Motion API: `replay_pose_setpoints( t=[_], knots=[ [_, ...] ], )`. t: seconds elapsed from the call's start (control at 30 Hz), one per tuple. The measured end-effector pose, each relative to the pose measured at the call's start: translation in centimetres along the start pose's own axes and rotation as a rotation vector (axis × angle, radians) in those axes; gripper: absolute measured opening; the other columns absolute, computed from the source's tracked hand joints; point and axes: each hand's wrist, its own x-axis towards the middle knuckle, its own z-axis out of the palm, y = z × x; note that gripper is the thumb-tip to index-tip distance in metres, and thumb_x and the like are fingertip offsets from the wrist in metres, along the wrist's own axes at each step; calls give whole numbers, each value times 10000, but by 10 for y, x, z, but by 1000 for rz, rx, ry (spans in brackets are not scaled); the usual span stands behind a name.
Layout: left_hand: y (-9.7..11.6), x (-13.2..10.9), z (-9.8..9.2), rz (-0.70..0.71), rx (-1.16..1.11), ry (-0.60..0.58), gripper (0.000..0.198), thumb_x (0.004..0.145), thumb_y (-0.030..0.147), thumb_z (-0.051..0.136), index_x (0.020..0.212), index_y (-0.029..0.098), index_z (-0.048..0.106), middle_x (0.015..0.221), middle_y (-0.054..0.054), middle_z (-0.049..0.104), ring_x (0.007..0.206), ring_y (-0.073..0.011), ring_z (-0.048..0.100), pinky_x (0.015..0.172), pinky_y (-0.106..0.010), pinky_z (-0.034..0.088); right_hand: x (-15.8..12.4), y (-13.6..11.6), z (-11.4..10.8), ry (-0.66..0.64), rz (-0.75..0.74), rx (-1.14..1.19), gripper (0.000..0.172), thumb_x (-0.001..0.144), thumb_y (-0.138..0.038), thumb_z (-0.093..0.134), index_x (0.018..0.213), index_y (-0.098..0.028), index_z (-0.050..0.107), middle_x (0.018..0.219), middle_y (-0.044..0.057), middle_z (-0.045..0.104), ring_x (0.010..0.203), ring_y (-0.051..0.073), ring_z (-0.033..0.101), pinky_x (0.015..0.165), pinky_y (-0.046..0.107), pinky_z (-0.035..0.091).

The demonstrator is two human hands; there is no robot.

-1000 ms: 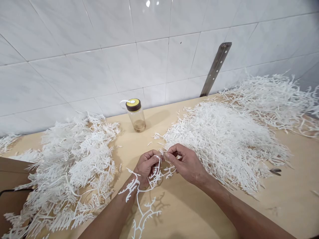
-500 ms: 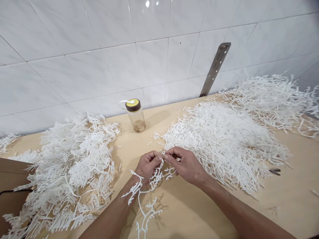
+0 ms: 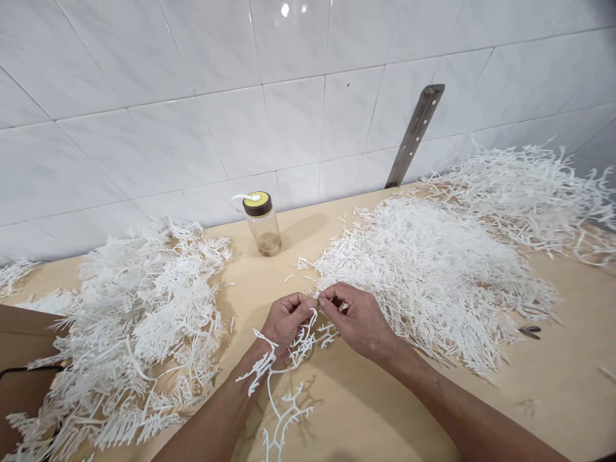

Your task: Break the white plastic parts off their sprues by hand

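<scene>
My left hand [image 3: 287, 323] pinches a white plastic branch [image 3: 262, 369] between thumb and forefinger. Its forked twigs hang over the wrist and down toward the front of the table. My right hand [image 3: 359, 321] is closed too, thumb and forefinger pinched at the upper end of the same branch, right against the left fingertips. What exactly lies between the fingertips is mostly hidden. Just beyond the right hand spreads a large heap of small white plastic sprigs [image 3: 423, 276]. Left of the left hand lies a pile of bushier white branches [image 3: 168, 314].
A clear bottle [image 3: 264, 232] with a yellow and dark lid stands near the tiled wall [image 3: 293, 122]. A perforated metal bracket [image 3: 414, 138] rises at the back. More white stems [image 3: 534, 192] lie far right, near small dark snips [image 3: 530, 332]. A cardboard box [image 3: 26, 346] stands at left.
Both hands keep their pinch at the same spot, with only a tiny shift of the fingers. Everything else looks the same.
</scene>
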Motion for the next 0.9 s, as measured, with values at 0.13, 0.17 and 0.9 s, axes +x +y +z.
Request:
replay_pose_setpoints(
  t=[0.13, 0.17, 0.9],
  knots=[
    [-1, 0, 0, -17, -34, -16, 414, 634, 453, 867, 718, 148, 599, 496, 74, 410, 397, -41, 311, 401, -197, 220, -1, -4, 2, 29, -39, -79, 145, 889, -239, 538, 861, -200, 675, 831, 44, 698, 729, 171, 618, 656, 292, 480],
    [-1, 0, -1, -21, -39, -19, 412, 637, 455, 865, 725, 149, 603, 496, 74, 414, 394, -42, 316, 401, -197, 226, -1, -4, 3, 32, -27, -77, 144, 885, -237, 535, 864, -199, 673, 830, 43, 697, 729, 170, 617, 655, 291, 477],
    [-7, 1, -4, -10, -40, -148, 391, 712, 456, 823, 748, 154, 578, 488, 68, 447, 393, -39, 319, 412, -194, 220, -2, 10, 12, 129, -200, -259, 108, 911, -161, 440, 890, -188, 542, 804, 48, 629, 681, 166, 566, 606, 281, 428]
  ],
)
